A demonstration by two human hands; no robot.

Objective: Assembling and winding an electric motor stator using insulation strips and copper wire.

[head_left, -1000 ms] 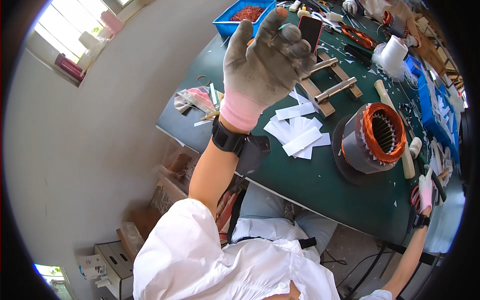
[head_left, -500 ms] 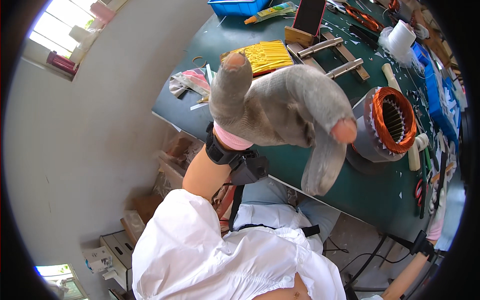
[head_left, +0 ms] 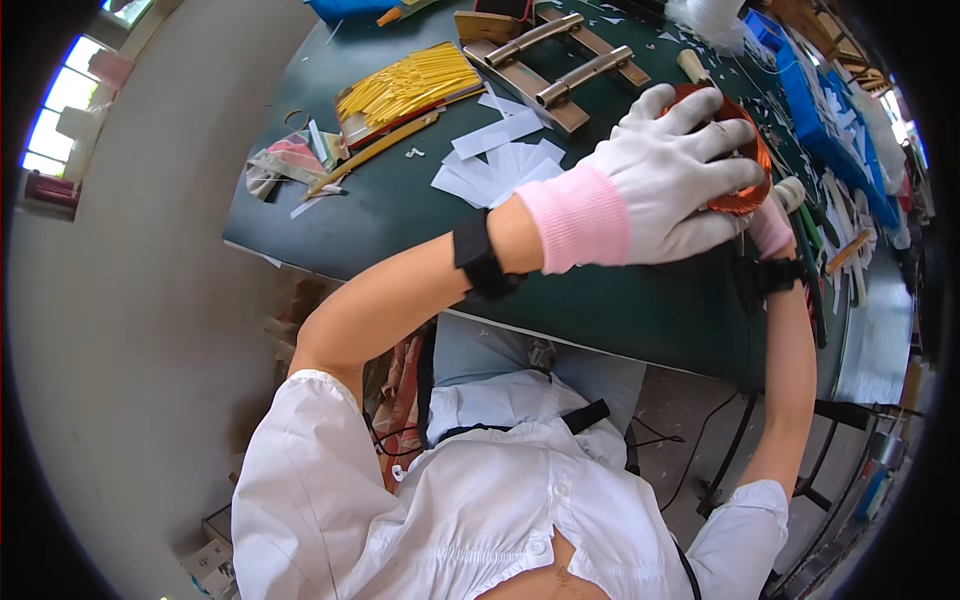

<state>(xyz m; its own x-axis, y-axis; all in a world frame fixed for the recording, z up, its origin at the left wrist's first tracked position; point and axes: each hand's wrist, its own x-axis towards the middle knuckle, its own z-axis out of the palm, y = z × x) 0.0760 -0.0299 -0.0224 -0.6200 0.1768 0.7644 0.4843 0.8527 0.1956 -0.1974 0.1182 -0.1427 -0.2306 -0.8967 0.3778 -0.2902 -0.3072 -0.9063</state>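
Note:
My left hand, in a white glove with a pink cuff, lies over a motor stator with a copper winding. Its fingers are spread across the winding ring and hide most of the stator's face. My right hand is at the stator's right side; only its pink cuff shows clearly, and its fingers are hidden. White paper slips lie fanned on the dark green table left of the stator.
Yellow strips fill a tray at the left, beside a thin wooden stick. A metal frame with two rods lies farther back. A blue bin and assorted tools line the right side. A white spool stands at the back.
My left hand has gone from raised close to the camera down onto the stator. My right hand has come in from the right edge to the stator. The view has shifted, showing the slips.

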